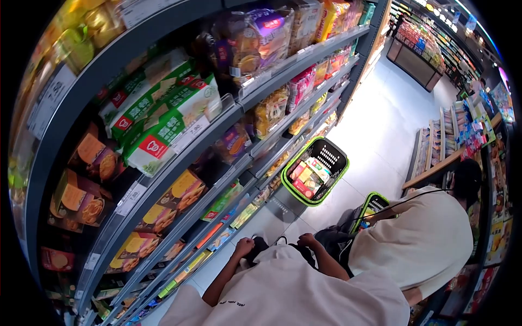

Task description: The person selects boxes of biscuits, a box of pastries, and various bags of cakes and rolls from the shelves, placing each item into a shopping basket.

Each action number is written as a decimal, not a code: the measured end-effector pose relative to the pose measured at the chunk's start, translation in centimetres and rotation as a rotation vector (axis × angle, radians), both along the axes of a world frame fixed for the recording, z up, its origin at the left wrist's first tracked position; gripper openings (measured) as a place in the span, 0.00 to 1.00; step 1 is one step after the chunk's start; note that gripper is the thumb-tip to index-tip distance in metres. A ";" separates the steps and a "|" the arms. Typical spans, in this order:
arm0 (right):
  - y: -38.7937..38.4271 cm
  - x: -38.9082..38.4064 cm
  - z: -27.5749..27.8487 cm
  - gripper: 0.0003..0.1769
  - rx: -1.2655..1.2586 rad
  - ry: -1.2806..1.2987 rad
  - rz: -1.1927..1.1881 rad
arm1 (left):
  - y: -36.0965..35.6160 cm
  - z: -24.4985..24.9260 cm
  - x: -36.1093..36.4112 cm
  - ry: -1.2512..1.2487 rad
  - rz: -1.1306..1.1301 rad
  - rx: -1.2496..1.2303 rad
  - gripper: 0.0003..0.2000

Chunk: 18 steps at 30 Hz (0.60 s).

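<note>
My left hand (pixel 244 247) hangs low in front of my body on the shelf side, its fingers curled closed with nothing visible in them. On the other side, my right hand (pixel 308 240) is also closed, at about waist height, and no object shows in it. Both hands are apart from the shelf goods. Ahead of them on the floor stands a black shopping basket (pixel 285 175) with a green rim. Several packaged foods (pixel 308 179) lie inside it, one of them pink and red.
Left, a long dark shelf (pixel 228 117) holds green-and-white packs (pixel 168 122), boxed cookies (pixel 81 198) and bagged snacks (pixel 266 32). Close on my right, a person in a beige top (pixel 413 239) bends beside a second green-rimmed basket (pixel 374 202). A tiled aisle (pixel 375 122) leads to a produce stand (pixel 416 62).
</note>
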State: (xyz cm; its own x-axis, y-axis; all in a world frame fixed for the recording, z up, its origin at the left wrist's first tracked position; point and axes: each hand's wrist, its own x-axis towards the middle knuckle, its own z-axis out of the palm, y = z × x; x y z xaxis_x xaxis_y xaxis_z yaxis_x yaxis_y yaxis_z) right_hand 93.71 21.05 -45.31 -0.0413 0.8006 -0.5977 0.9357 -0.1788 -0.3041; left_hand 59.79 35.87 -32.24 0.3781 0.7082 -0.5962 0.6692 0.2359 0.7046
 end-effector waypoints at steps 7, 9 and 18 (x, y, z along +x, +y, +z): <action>0.7 1.6 2.2 0.17 0.036 0.035 -0.093 | 2.7 -3.2 3.7 -0.101 0.001 -0.112 0.12; 0.0 2.3 1.1 0.18 -0.105 0.465 -0.712 | 4.2 -3.7 5.0 -0.106 0.030 -0.083 0.11; 4.7 6.4 6.3 0.15 0.018 0.223 -0.527 | 11.7 -11.1 5.9 0.143 -0.378 0.050 0.15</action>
State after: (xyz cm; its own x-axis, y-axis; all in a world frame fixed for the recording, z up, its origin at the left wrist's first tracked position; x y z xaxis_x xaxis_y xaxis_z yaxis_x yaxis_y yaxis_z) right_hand 100.11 25.79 -38.99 0.2428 0.7575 -0.6060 0.6349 -0.5964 -0.4912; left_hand 65.69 47.56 -43.34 0.5332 0.5643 -0.6303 0.7945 -0.0780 0.6022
